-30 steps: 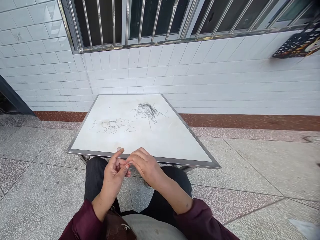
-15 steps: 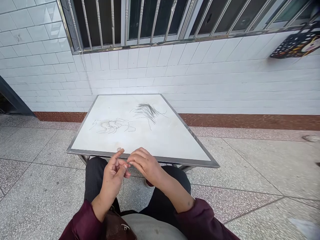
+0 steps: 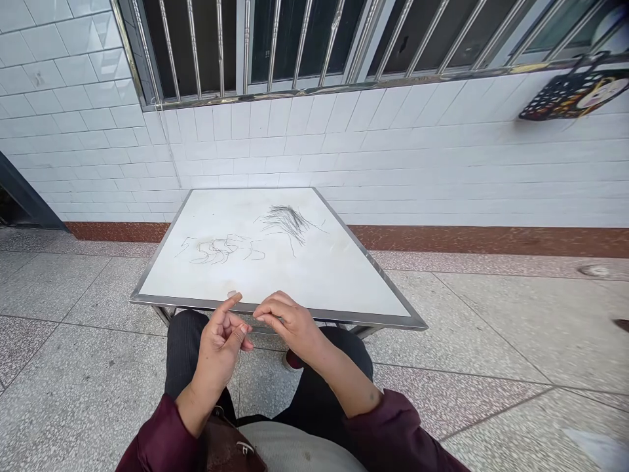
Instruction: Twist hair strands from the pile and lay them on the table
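Note:
My left hand (image 3: 221, 344) and my right hand (image 3: 289, 322) hover over my lap at the near edge of a small white table (image 3: 344, 275) with a metal rim. The left forefinger points up while its thumb and other fingers curl in. The right fingertips are pinched together, a small gap away from the left thumb. Whatever the fingers hold is too thin to make out. A loose bundle of dark hair strands (image 3: 287, 219) lies on the far middle of the table. A row of thinner curled strands (image 3: 221, 249) lies to its left.
A white tiled wall with a barred window (image 3: 255, 46) stands behind the table. A black perforated basket (image 3: 572, 92) hangs at the upper right. Speckled floor tiles surround the table, with a dark doorway (image 3: 14, 196) at far left and a white scrap (image 3: 597, 446) at lower right.
My fingertips, which were touching, have drawn slightly apart. My head has turned a little, shifting the view.

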